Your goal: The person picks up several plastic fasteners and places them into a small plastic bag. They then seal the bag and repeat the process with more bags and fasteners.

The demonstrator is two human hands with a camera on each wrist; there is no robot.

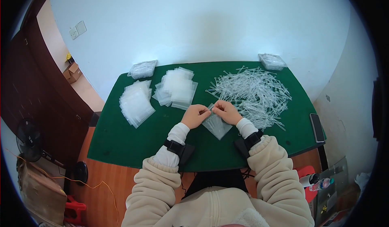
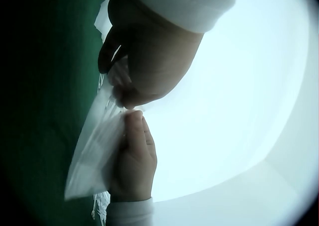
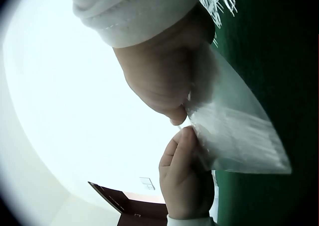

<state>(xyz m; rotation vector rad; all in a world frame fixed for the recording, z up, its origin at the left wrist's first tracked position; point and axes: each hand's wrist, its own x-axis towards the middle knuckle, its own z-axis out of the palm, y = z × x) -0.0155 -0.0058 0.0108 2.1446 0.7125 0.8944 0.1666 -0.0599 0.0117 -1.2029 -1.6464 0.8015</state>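
Note:
A clear plastic bag (image 1: 218, 126) with thin clear sticks inside hangs by its top edge between both hands, over the front middle of the green table. The left hand (image 1: 195, 116) pinches its upper left part and the right hand (image 1: 227, 112) pinches its upper right part, fingertips close together. In the left wrist view the bag (image 2: 92, 156) slants down from the fingers, the left hand (image 2: 152, 54) above and the right hand (image 2: 133, 161) below. The right wrist view shows the sticks gathered inside the bag (image 3: 239, 136).
A large loose heap of clear sticks (image 1: 253, 91) lies right of the hands. Two piles of flat bags (image 1: 137, 103) (image 1: 177, 87) lie to the left. Filled packs (image 1: 142, 69) (image 1: 272, 61) stand at both back corners; a phone (image 1: 317, 127) lies at the right edge.

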